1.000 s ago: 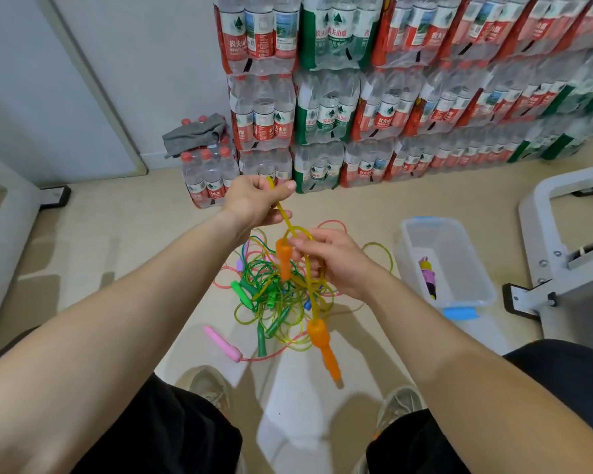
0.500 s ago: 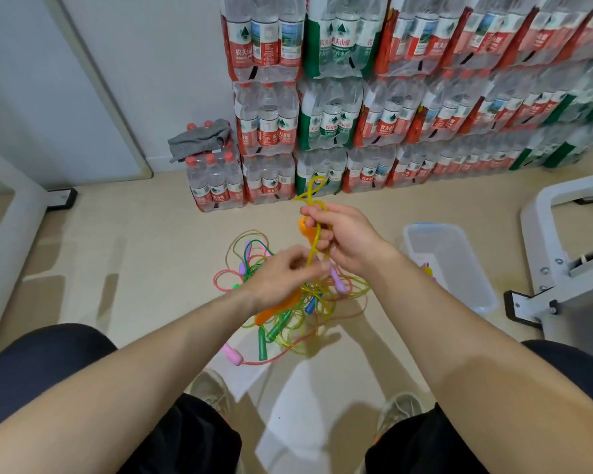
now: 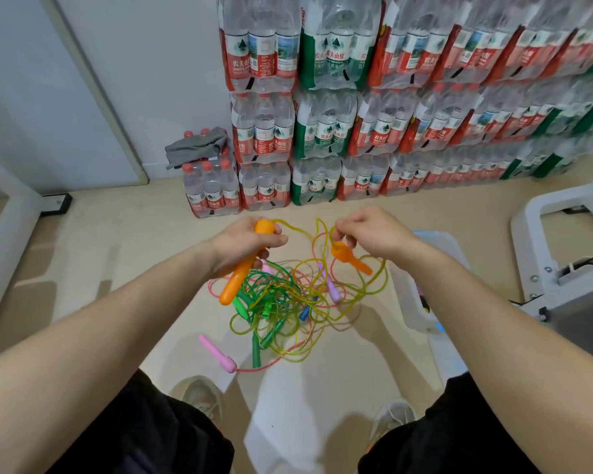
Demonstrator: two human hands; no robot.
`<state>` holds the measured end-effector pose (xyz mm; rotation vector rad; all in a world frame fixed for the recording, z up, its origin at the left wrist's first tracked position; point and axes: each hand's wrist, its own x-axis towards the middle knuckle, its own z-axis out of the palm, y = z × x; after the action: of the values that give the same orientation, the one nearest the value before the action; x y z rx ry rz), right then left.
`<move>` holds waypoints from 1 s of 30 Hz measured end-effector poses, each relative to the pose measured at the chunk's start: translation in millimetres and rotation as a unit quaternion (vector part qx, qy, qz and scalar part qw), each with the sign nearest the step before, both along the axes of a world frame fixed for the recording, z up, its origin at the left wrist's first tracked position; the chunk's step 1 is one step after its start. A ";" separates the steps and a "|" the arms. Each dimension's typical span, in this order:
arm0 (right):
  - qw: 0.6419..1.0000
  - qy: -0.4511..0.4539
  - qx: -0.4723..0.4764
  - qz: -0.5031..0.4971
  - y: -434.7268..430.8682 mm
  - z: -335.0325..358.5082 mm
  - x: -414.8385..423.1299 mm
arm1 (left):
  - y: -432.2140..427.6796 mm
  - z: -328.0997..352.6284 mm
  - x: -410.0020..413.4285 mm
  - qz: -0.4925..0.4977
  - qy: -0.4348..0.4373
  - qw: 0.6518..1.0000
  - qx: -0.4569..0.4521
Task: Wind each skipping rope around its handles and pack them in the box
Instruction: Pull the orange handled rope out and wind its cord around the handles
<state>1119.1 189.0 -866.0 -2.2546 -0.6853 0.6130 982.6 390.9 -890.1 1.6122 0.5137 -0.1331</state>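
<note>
since half a second ago our grips have drawn apart: the left grip (image 3: 250, 244) now wraps the orange handle (image 3: 235, 285), which slants downward, and the right grip (image 3: 370, 234) pinches what looks like the yellow rope (image 3: 297, 230) just above the other orange handle (image 3: 351, 258). the rope arcs between them and trails into the tangle of ropes (image 3: 278, 313) on the floor (image 3: 100, 268). the clear box (image 3: 404, 295) sits right of the tangle, partly behind our right forearm. water bottle packs (image 3: 322, 131) line the wall.

Black shorts (image 3: 144, 436), bare forearms (image 3: 134, 323) (pale grey sneakers (image 3: 202, 398)).
</note>
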 end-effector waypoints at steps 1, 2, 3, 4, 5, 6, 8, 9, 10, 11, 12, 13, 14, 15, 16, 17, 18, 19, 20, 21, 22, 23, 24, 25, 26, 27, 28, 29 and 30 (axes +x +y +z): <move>0.999 0.031 0.000 0.030 -1.4 5.2 -2.9 | -0.2 4.4 -0.1 0.003 -0.003 1.000 -0.004; 0.996 0.068 0.011 0.053 -1.8 10.3 -6.1 | -2.3 7.6 -1.0 0.003 -0.006 1.000 -0.010; 0.992 0.103 0.029 0.067 -1.6 14.8 -8.6 | -5.5 9.8 -2.7 0.000 -0.014 1.000 -0.021; 0.987 0.134 0.050 0.073 -1.2 18.7 -10.8 | -9.7 10.8 -4.9 -0.009 -0.023 0.999 -0.034; 0.981 0.161 0.074 0.073 -0.5 21.6 -12.6 | -13.8 10.5 -6.8 -0.026 -0.035 0.998 -0.047; 0.975 0.187 0.102 0.069 0.2 23.7 -14.5 | -17.7 9.5 -8.6 -0.047 -0.049 0.995 -0.071; 0.956 0.236 0.168 0.045 2.0 22.0 -16.1 | -25.0 8.8 -11.5 -0.085 -0.073 0.978 -0.174; 0.946 0.254 0.200 0.026 2.6 19.0 -15.8 | -28.4 9.1 -12.7 -0.100 -0.075 0.964 -0.235; 0.938 0.263 0.226 0.003 3.0 15.0 -15.7 | -32.0 9.7 -13.3 -0.110 -0.072 0.951 -0.278; 0.934 0.261 0.243 -0.019 3.7 10.7 -15.3 | -35.2 10.6 -13.3 -0.113 -0.063 0.949 -0.288; 0.935 0.252 0.247 -0.036 4.9 6.0 -15.0 | -37.9 11.7 -13.0 -0.108 -0.049 0.953 -0.278; 0.937 0.241 0.247 -0.050 6.3 1.1 -14.3 | -40.2 12.4 -12.8 -0.102 -0.037 0.959 -0.263; 0.938 0.234 0.249 -0.062 8.2 -2.8 -13.7 | -41.8 12.7 -11.7 -0.098 -0.029 0.962 -0.252; 0.936 0.232 0.254 -0.071 10.9 -5.9 -12.8 | -42.0 11.9 -10.1 -0.096 -0.028 0.964 -0.245; 0.935 0.230 0.260 -0.077 13.9 -8.3 -11.6 | -41.8 11.1 -8.4 -0.092 -0.028 0.967 -0.237; 0.933 0.228 0.264 -0.083 16.3 -10.0 -10.3 | -41.2 10.5 -7.1 -0.083 -0.029 0.970 -0.228; 0.931 0.230 0.267 -0.093 18.0 -11.6 -9.2 | -40.7 10.6 -6.2 -0.071 -0.029 0.972 -0.220; 0.933 0.229 0.258 -0.106 18.5 -13.4 -8.1 | -39.8 10.0 -5.6 -0.060 -0.032 0.975 -0.212; 0.938 0.222 0.239 -0.121 18.7 -17.1 -6.2 | -39.3 9.5 -5.1 -0.051 -0.034 0.977 -0.203; 0.949 0.202 0.204 -0.127 18.1 -19.9 -5.1 | -38.6 8.1 -5.1 -0.045 -0.038 0.979 -0.197; 0.968 0.160 0.154 -0.116 16.5 -23.2 -3.9 | -38.0 6.8 -5.4 -0.043 -0.040 0.979 -0.193; 0.985 0.100 0.103 -0.092 15.7 -26.6 -2.9 | -37.3 5.6 -6.1 -0.048 -0.039 0.980 -0.188; 0.994 0.049 0.075 -0.063 16.3 -27.4 -4.2 | -36.6 4.9 -7.1 -0.061 -0.033 0.981 -0.180; 0.996 0.024 0.081 -0.033 17.6 -25.7 -7.2 | -35.9 4.7 -8.1 -0.080 -0.025 0.982 -0.170; 0.993 0.027 0.113 0.007 19.2 -21.5 -11.4 | -35.8 5.2 -9.0 -0.103 -0.018 0.982 -0.160; 0.986 0.052 0.148 0.060 21.4 -18.9 -15.8 | -35.6 6.1 -9.8 -0.124 -0.015 0.981 -0.152; 0.979 0.074 0.158 0.106 24.1 -18.2 -21.3 | -35.3 7.3 -10.3 -0.139 -0.012 0.979 -0.149; 0.975 0.086 0.149 0.139 25.8 -19.4 -26.6 | -34.4 8.9 -10.5 -0.150 -0.009 0.977 -0.152; 0.976 0.085 0.125 0.157 25.8 -20.8 -30.0 | -33.6 11.0 -10.7 -0.163 -0.006 0.974 -0.159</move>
<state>1089.1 214.9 -886.8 -1.8533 -0.9820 0.8124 971.9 357.3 -879.1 1.3686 0.2010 -0.4314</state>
